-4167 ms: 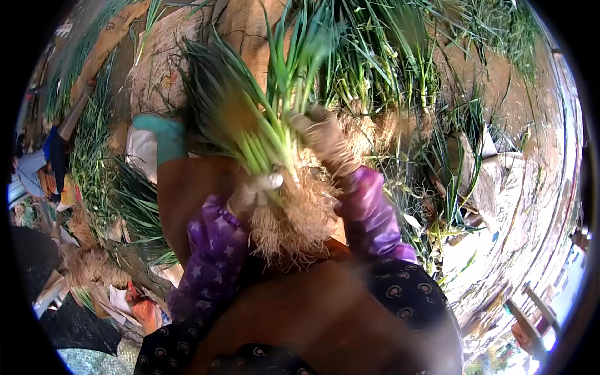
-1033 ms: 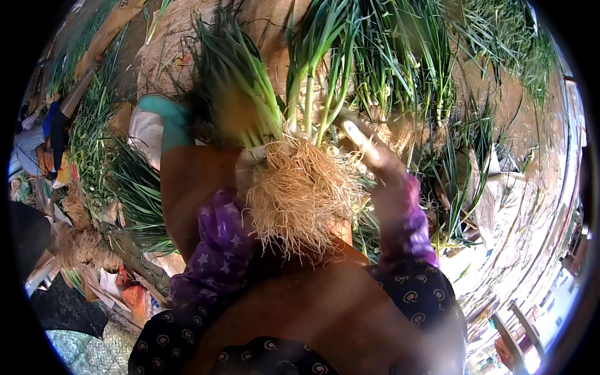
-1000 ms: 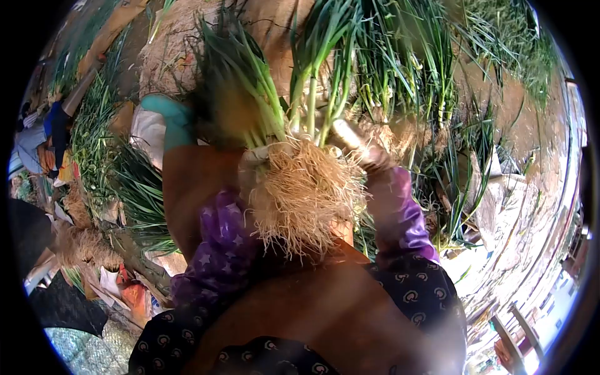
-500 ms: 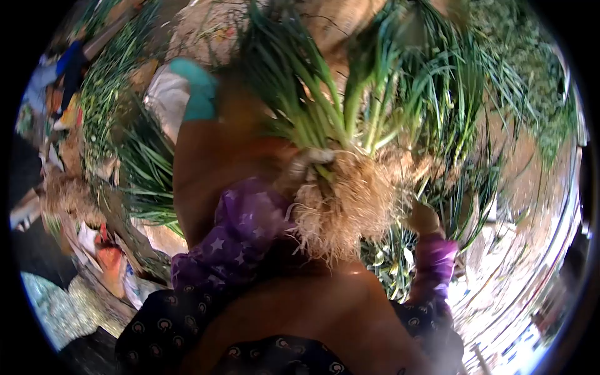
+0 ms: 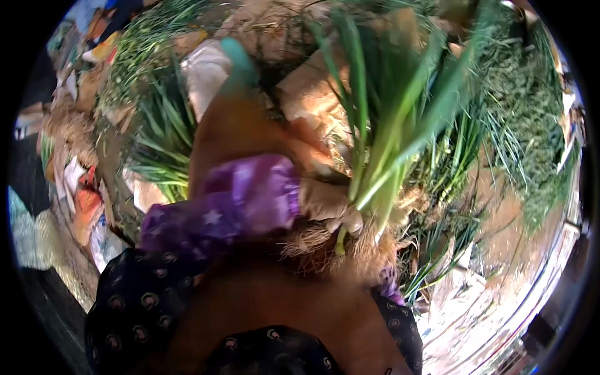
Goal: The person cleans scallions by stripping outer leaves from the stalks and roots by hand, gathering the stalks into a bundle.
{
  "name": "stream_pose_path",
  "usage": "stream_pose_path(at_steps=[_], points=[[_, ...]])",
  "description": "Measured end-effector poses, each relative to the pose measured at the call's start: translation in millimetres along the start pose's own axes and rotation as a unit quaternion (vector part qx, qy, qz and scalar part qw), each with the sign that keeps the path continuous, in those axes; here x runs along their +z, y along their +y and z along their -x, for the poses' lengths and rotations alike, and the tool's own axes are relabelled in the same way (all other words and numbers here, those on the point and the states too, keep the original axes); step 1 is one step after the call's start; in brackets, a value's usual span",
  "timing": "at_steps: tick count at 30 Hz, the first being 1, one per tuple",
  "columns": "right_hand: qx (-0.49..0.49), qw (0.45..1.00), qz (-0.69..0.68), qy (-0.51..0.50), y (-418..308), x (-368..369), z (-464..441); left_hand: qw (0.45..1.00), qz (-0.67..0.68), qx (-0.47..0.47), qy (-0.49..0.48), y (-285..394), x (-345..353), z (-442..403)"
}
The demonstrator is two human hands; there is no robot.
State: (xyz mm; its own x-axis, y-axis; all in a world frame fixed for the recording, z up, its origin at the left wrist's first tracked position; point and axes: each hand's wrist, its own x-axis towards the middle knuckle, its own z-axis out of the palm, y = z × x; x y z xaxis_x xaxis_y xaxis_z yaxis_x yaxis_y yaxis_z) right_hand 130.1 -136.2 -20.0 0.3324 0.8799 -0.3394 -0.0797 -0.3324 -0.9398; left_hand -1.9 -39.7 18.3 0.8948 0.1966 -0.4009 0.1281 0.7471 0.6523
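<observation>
Green onions [image 5: 397,150]: one bunch, just right of frame centre; long green leaves fanning upward, pale stems, stringy tan roots [image 5: 374,250] at lower end. Leaves blurred, stalks overlapping, number cannot be told. Left hand [image 5: 328,203] grasps bunch near roots, fingers curled. Right hand hidden, grip cannot be told. Two purple sleeves [image 5: 250,187], left one star-printed. One leafy clump [image 5: 161,140] left of centre; one teal sock [image 5: 239,61] near top; green heap [image 5: 525,119] upper right.

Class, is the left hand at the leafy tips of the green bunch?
No, the left hand is down at the stalk bases, beside the roots.
</observation>
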Motion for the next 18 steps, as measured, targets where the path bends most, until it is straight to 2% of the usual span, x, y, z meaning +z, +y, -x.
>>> stream_pose_path(at_steps=[6,10,12,13,14,16,17,18], points=[[-0.032,0.995,0.085,0.044,-7.8,-0.5,33.2,0.994,-0.109,-0.018,0.022,-2.9,40.9,23.3],[-0.034,0.990,0.120,0.064,-10.6,-10.8,50.3,0.966,-0.204,-0.151,0.047,8.7,69.8,44.7],[-0.036,0.988,0.129,0.077,-13.4,-16.8,57.8,0.936,-0.266,-0.212,0.095,11.9,67.8,51.1],[-0.037,0.987,0.135,0.082,-15.2,-19.5,61.2,0.923,-0.332,-0.145,0.131,12.5,60.0,58.0],[-0.037,0.985,0.141,0.088,-16.9,-22.4,66.8,0.928,-0.313,0.002,0.202,20.1,55.8,71.2],[-0.041,0.982,0.153,0.103,-20.8,-26.6,77.1,0.909,-0.345,0.030,0.234,23.2,35.2,54.7],[-0.043,0.980,0.157,0.113,-22.5,-27.3,84.8,0.989,-0.145,0.015,0.036,22.4,27.4,44.6],[-0.044,0.979,0.162,0.115,-26.1,-27.4,89.7,0.994,-0.027,-0.013,-0.107,18.7,26.6,32.1]])
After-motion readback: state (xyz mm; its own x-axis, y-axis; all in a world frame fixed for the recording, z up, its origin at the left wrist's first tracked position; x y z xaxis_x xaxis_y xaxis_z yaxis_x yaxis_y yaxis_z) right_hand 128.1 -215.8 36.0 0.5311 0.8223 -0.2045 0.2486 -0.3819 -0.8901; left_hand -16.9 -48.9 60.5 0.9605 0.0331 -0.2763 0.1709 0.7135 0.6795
